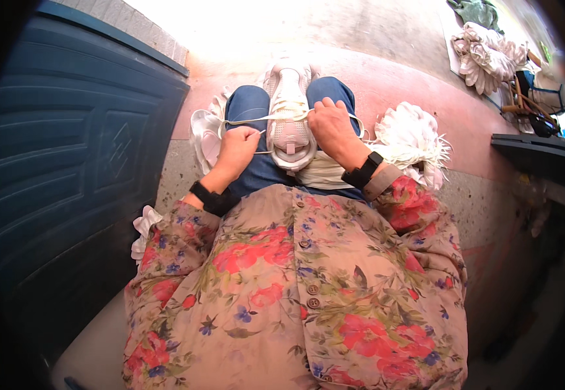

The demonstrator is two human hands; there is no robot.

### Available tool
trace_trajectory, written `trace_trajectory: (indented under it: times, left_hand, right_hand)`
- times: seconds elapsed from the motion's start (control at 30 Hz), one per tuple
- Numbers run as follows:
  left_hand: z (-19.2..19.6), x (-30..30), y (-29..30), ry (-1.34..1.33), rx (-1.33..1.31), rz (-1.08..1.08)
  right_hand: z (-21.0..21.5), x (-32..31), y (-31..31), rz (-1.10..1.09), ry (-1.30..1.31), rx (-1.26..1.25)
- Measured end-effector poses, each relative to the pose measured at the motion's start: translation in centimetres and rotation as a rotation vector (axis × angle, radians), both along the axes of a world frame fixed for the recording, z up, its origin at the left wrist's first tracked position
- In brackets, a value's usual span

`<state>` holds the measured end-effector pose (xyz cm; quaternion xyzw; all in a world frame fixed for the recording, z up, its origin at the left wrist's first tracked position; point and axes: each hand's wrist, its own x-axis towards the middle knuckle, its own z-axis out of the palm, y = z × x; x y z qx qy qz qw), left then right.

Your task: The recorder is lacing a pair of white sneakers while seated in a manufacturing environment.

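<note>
A pale pink and white shoe (289, 135) is held between my knees, its heel toward me and its toe pointing away. A cream shoelace (250, 121) runs through its upper part and stretches out to both sides. My left hand (236, 155) is closed in a pinch on the lace, left of the shoe. On the right side, my right hand (336, 133) grips the lace beside the shoe opening, its fingers curled. A bundle of cream laces (325, 170) lies across my lap under the right wrist.
A heap of white shoe pieces (412, 133) with loose laces lies right of my knee. More pale shoe parts (206, 140) sit at the left, near a dark blue panelled door (81, 143). Another pile of pale shoes (484, 55) is at the far right, by a dark ledge (533, 153).
</note>
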<state>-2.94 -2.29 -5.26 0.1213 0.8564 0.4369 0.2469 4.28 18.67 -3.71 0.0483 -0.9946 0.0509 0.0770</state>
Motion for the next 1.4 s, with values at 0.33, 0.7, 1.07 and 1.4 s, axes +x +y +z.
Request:
trace_trajectory:
  times: [0.33,0.7,1.07,1.4]
  left_hand:
    - [0.4,-1.5,2.0,0.320,-0.052,-0.118]
    - [0.6,-0.6,2.4,0.386,0.021,-0.086]
    - [1.6,-0.1,3.1,0.601,-0.095,-0.152]
    - [0.8,1.5,2.9,0.681,-0.149,-0.209]
  right_hand:
    - [0.1,-0.9,0.8,0.034,-0.245,-0.035]
    - [0.3,-0.7,0.6,0.085,-0.165,0.058]
    - [-0.3,0.3,1.1,-0.042,-0.181,-0.212]
    - [-0.5,-1.4,0.9,0.071,-0.223,-0.112]
